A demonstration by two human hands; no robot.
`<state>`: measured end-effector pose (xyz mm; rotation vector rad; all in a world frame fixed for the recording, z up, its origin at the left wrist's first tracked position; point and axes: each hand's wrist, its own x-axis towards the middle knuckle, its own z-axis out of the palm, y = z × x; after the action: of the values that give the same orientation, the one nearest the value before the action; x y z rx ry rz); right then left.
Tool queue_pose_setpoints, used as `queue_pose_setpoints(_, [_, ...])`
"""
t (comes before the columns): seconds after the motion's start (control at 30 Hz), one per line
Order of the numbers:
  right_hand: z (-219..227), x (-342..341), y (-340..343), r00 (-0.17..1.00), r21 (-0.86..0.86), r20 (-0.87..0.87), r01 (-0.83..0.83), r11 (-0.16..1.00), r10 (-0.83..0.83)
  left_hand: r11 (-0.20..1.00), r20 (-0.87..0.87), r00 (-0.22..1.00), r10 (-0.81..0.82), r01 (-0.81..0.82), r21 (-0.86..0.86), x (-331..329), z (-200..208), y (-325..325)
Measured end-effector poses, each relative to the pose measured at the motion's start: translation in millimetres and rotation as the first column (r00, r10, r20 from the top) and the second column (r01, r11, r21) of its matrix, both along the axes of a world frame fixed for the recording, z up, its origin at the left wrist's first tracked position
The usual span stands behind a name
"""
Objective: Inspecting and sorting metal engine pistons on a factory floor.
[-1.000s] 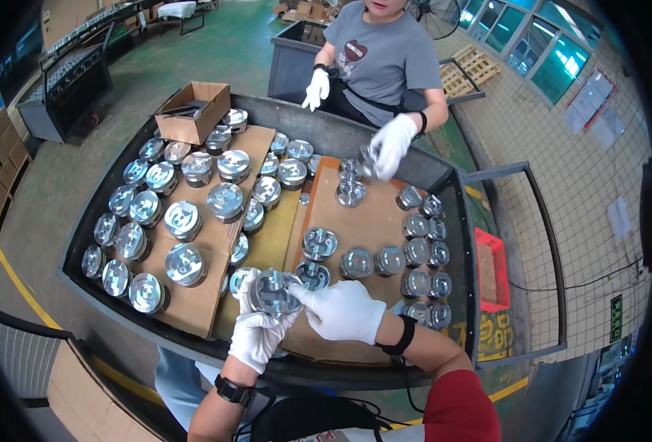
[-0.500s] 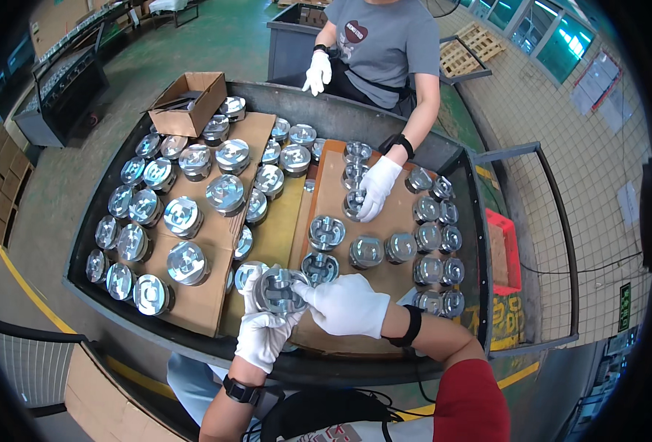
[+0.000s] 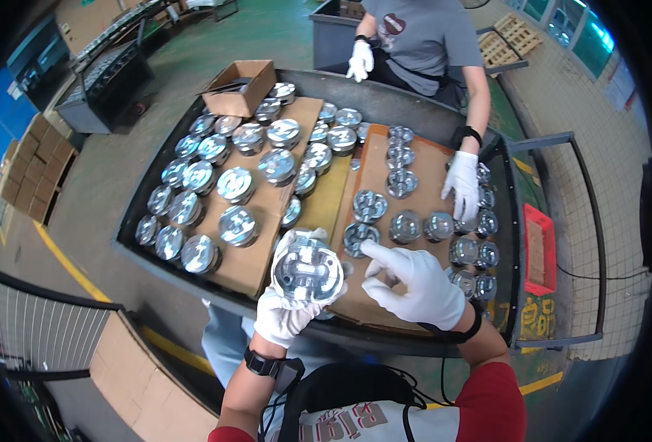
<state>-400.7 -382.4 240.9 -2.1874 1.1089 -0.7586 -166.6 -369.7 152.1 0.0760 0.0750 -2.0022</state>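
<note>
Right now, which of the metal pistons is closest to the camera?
The piston held in the person's left grip: it looks largest, while the others in the dark cart are farther off.

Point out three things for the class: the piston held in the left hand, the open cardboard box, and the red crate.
Held piston point(image 3: 308, 271): head view, middle of the side facing the camera.
Open cardboard box point(image 3: 222, 104): head view, near outer wall.
Red crate point(image 3: 550, 252): head view, right-hand wall.

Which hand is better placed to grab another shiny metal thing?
Probably the right hand: it looks empty and is near a loose piston on cardboard. The left hand holds a bigger-looking piston.
</note>
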Motion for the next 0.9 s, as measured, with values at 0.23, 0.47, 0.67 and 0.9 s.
queue_pose_setpoints(0.23, [11, 28, 41, 0.984, -0.17, 0.043, -0.162, 0.972, 0.171, 0.985, 0.252, 0.955, 0.157, -0.168, 0.025, 27, 44, 72])
queue_pose_setpoints(0.47, [26, 93, 72, 0.878, -0.287, 0.198, -0.374, 0.882, 0.437, 0.909, 0.085, 0.908, 0.41, -0.398, -0.126, 56, 68, 154])
queue_pose_setpoints(0.67, [17, 150, 98, 0.759, -0.355, 0.21, -0.528, 0.771, 0.616, 0.8, 0.197, 0.785, 0.588, -0.527, -0.287, 84, 71, 213])
queue_pose_setpoints(0.9, [8, 171, 121, 0.707, -0.322, 0.224, -0.596, 0.736, 0.671, 0.699, 0.043, 0.719, 0.694, -0.658, -0.281, 80, 40, 240])
